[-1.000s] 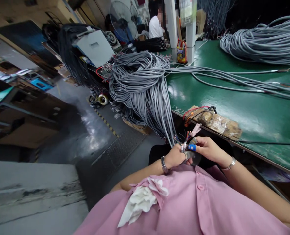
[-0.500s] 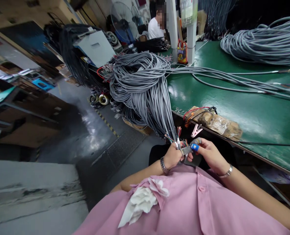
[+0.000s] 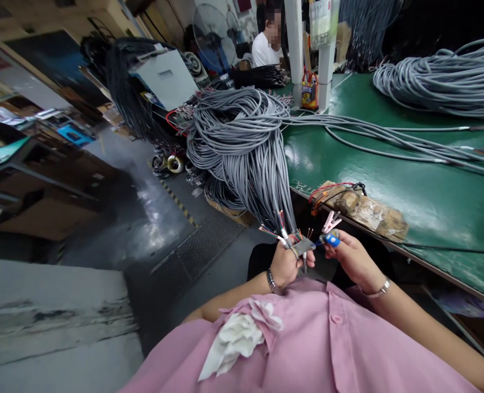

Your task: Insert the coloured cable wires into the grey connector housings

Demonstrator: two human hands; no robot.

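Note:
My left hand [image 3: 287, 263] is closed round several grey cable ends, whose thin coloured wires [image 3: 281, 221] fan out above the fingers. Grey wrapping covers its thumb. Just to the right, my right hand [image 3: 346, 252] is pinched close to the coloured wire tips, with blue tape on its thumb and grey wrapping on a finger. Something thin and blue seems to run between the hands, too small to make out. A pink clip [image 3: 332, 222] is just above my right fingertips, by the table edge. From my left hand the cables lead up into a large grey bundle [image 3: 242, 136].
On the green table [image 3: 348, 169] lie a taped wooden block [image 3: 378, 215], loose grey cables and a big coil [image 3: 438, 82]. A person in white [image 3: 264, 50] sits behind a post. A grey box [image 3: 163, 79] stands at the upper left.
My right hand has moved slightly right, away from my left hand, leaving a gap. My left hand has shifted slightly left, and its wires now lean more to the left.

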